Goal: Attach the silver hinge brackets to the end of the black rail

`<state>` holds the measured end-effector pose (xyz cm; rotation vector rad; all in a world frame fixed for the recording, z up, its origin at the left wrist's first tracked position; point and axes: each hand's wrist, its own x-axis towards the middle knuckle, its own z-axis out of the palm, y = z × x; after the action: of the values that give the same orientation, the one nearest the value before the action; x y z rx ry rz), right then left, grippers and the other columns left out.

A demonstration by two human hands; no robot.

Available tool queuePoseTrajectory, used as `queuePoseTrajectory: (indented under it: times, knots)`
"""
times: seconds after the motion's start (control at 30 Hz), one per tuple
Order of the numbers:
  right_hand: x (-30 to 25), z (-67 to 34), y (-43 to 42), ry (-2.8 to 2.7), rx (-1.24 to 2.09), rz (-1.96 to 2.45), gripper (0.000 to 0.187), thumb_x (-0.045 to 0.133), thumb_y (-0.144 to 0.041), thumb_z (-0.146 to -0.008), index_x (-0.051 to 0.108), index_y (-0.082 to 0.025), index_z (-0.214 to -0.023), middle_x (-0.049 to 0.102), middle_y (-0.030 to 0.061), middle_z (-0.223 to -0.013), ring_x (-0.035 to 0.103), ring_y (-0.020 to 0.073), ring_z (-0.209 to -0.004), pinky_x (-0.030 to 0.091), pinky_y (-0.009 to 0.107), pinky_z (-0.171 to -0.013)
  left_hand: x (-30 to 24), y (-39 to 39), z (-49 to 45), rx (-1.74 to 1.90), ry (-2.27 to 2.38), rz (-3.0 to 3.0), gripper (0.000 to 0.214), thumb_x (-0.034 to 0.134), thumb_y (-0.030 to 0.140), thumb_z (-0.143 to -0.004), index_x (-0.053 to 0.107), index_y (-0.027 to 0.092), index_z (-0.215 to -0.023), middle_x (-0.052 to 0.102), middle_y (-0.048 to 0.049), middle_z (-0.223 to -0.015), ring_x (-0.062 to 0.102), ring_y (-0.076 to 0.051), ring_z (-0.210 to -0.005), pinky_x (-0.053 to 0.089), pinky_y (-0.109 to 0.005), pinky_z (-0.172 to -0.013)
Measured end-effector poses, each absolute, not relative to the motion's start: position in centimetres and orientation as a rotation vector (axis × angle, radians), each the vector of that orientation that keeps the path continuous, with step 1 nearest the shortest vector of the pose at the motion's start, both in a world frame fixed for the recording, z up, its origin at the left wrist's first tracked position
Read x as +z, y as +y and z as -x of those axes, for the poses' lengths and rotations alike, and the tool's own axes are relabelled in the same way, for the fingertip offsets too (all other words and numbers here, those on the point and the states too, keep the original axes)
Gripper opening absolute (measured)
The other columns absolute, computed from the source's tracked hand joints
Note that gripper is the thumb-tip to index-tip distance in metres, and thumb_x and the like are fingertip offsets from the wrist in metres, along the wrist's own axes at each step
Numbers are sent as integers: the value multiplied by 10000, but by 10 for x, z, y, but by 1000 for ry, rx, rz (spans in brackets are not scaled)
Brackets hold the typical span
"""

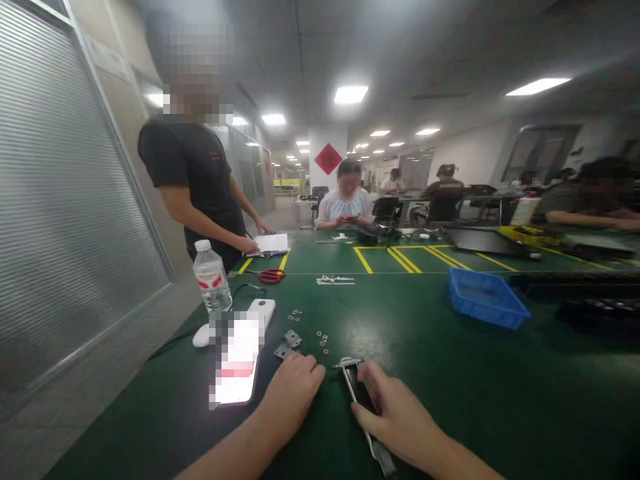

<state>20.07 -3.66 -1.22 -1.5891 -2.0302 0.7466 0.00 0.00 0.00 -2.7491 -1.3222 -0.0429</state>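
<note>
My right hand (397,408) grips a long, narrow metal frame (371,437) with light edges and a dark middle. Its thumb lies along one side and the fingers curl over the far part. A thin pin-like piece (342,365) crosses the frame's far end. To the left, my left hand (294,385) rests low over the table with its fingers curled together; whatever they may hold is hidden. Just beyond its knuckles lie grey metal plates with holes (289,343). Several small metal nuts or rings (323,342) are scattered past both hands.
A lit phone (237,363) lies left on the green table (400,313), near a water bottle (213,277) and red-handled scissors (271,275). A blue bin (485,298) stands right. White strips (335,281) lie ahead. One person stands at left with a clipboard (270,245); another sits opposite.
</note>
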Motion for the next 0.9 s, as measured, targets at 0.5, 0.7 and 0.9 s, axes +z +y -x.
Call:
queuePoseTrajectory:
  times: [0.5,0.7,0.9]
  knots:
    - [-2,-200,-38,-2018,775,1592,238,567,-222,-740,425,-220,-931,471,-82,-571,480,127,-539,261,224,-518,-4,-5,1,-1013,-1418,2959,270,448,54,-816,654,183,-936,672,-45,-911,623,-177,-856,505,-296,-780]
    - [-1,-200,-39,-2024,769,1588,238,566,-221,-742,423,-220,-932,462,-87,-566,472,122,-531,260,224,-514,-4,-2,-1,-1099,-1399,2952,238,469,86,-838,670,185,-916,693,-39,-898,645,-173,-845,514,-290,-782]
    - [-1,-199,-40,-2028,761,1592,237,569,-225,-737,433,-220,-931,463,-86,-566,470,122,-530,261,225,-516,-4,-1,-3,-1081,-1444,2951,220,499,79,-830,679,184,-899,699,-34,-883,651,-174,-833,512,-288,-769]
